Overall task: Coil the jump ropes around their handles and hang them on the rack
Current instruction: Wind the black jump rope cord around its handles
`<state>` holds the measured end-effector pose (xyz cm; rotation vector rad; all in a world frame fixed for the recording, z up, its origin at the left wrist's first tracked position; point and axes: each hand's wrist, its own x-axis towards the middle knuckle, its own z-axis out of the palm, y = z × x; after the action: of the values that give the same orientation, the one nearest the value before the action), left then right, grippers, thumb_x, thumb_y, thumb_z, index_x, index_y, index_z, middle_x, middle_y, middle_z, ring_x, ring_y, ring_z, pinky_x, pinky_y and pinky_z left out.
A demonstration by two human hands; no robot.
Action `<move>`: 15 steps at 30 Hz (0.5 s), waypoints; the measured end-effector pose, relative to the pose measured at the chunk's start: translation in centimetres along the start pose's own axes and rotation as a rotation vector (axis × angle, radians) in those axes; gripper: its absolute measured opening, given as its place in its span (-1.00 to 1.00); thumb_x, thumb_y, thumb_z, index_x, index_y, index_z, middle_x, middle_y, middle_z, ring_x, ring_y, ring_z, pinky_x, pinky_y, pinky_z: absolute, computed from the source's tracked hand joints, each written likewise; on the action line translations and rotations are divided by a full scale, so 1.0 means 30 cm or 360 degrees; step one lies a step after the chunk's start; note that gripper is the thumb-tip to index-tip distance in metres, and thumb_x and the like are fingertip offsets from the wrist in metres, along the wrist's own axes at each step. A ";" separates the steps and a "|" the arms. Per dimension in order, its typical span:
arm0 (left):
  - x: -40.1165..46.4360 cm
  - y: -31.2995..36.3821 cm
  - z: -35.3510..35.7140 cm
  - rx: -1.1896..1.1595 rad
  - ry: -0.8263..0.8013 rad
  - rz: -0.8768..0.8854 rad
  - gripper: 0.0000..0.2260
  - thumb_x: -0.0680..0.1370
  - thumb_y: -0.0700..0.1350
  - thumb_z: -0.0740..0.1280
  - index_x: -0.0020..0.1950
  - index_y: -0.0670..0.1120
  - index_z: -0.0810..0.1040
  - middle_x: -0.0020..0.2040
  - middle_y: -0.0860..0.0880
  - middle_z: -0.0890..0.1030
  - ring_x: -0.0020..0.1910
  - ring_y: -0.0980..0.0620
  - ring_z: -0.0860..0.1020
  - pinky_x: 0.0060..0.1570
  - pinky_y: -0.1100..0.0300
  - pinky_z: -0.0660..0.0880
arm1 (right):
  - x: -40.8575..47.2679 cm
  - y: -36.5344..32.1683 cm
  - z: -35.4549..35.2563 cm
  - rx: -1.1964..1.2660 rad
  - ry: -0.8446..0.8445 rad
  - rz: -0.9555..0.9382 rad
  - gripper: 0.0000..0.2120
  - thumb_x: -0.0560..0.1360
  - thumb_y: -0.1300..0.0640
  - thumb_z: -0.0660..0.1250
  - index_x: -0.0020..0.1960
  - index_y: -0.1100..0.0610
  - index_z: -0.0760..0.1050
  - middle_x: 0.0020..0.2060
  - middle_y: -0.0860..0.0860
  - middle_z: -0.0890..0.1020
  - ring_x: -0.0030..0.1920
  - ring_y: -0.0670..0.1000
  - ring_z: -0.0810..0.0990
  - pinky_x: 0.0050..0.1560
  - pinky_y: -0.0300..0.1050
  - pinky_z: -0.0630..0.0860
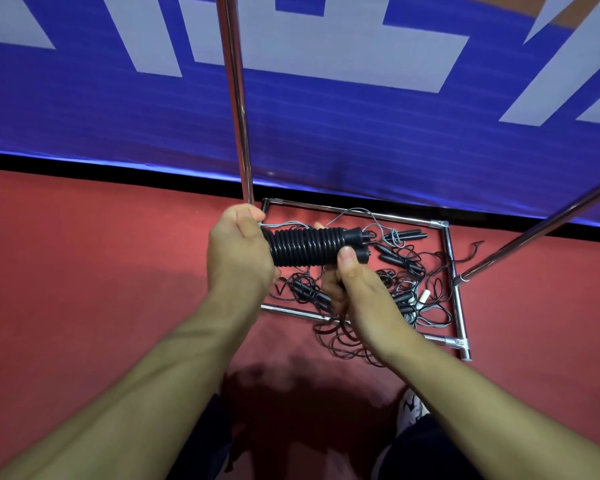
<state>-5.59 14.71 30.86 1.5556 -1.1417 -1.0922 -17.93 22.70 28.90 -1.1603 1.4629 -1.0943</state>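
I hold a black jump rope bundle (309, 247) level in front of me, its rope wound in tight turns around the paired handles. My left hand (238, 249) grips the bundle's left end. My right hand (347, 278) grips it from below near the right end, thumb pressed on the coils. Below the bundle, several loose jump ropes (406, 271) lie tangled on the red floor inside the rack's chrome base frame (452, 258). The rack's upright pole (238, 98) rises just behind my left hand.
A slanted chrome bar (541, 233) runs from the base up to the right edge. A blue and white padded wall (326, 133) stands behind the rack. Some rope loops (347, 341) spill over the frame's near rail. My shoe (411, 408) is at the bottom.
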 end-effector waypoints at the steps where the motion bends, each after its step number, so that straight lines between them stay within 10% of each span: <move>1: 0.003 0.000 -0.011 0.0108 0.0007 0.0181 -0.72 0.63 0.00 0.04 -0.19 0.18 0.46 -0.39 0.08 0.41 -0.51 -0.07 0.47 -0.48 0.10 0.44 | -0.006 0.003 -0.004 -0.0122 -0.0036 -0.0024 -0.33 0.48 -0.40 -0.10 -0.31 0.23 0.18 -0.42 0.12 0.18 -0.38 0.17 0.15 -0.36 0.05 0.13; 4: 0.013 0.003 -0.030 0.0291 -0.0041 0.0501 -0.75 0.60 0.02 0.03 -0.19 0.19 0.43 -0.44 0.12 0.40 -0.39 -0.14 0.48 -0.30 -0.16 0.52 | -0.017 0.016 -0.014 -0.0291 -0.0028 -0.0006 -0.47 0.56 -0.31 -0.15 -0.35 0.06 0.18 -0.54 -0.18 0.29 -0.48 -0.16 0.29 -0.40 -0.35 0.24; 7: 0.022 0.008 -0.026 0.0151 -0.0039 0.0448 -0.73 0.58 0.05 0.04 -0.20 0.25 0.47 -0.47 0.14 0.42 -0.41 -0.10 0.46 -0.35 -0.24 0.52 | -0.020 0.018 -0.012 -0.0411 -0.0060 -0.0093 -0.55 0.59 -0.26 -0.05 -0.29 0.05 0.22 -0.45 -0.20 0.31 -0.40 -0.18 0.28 -0.31 -0.32 0.24; 12: 0.065 0.032 -0.035 -0.0099 0.0192 0.0143 -0.69 0.67 -0.13 0.04 -0.18 0.09 0.45 -0.37 0.00 0.41 -0.50 -0.03 0.39 -0.55 0.19 0.37 | -0.031 0.069 -0.013 -0.0570 -0.0134 -0.0169 -0.82 0.68 0.19 0.11 0.20 0.05 0.44 -0.32 -0.27 0.47 -0.32 -0.19 0.43 -0.19 -0.24 0.41; 15: 0.089 0.038 -0.050 -0.0215 0.0243 0.0021 -0.69 0.68 -0.18 0.02 -0.17 0.05 0.44 -0.37 -0.04 0.40 -0.62 0.10 0.36 -0.62 0.29 0.30 | -0.029 0.088 -0.004 -0.0202 -0.0034 0.0074 -0.81 0.69 0.25 0.08 0.13 0.08 0.44 -0.31 -0.07 0.51 -0.36 -0.05 0.52 -0.29 -0.18 0.47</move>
<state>-3.84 12.14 31.90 1.4964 -0.9548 -1.0025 -18.34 23.99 26.47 -1.2159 1.5533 -0.9667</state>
